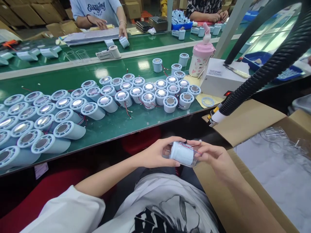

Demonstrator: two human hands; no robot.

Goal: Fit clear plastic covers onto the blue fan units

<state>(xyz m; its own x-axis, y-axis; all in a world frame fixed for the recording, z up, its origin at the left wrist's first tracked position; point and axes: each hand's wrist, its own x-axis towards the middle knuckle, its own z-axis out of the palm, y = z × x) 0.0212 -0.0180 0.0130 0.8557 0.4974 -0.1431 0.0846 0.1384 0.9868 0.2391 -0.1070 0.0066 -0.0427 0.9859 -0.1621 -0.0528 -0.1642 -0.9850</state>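
Observation:
Over my lap I hold a light-blue cylindrical housing (182, 153) lying on its side, with what looks like a clear plastic sleeve around it. My left hand (159, 152) is wrapped round its left end, the thumb below and fingers above. At the right end, the fingers of my right hand (211, 153) pinch near thin red and dark wires (191, 149) that run along the housing. Part of the sleeve's rim shows beneath the right fingers. Many similar blue housings (121, 97) with round metallic discs on top stand in rows on the green bench.
A cardboard box (257, 191) with clear plastic pieces is at my right. Above it hangs a black flexible hose (255, 77) from a white machine (222, 77). A pink-lidded cup (201, 60) stands beside it. Two people work across the green bench (126, 121).

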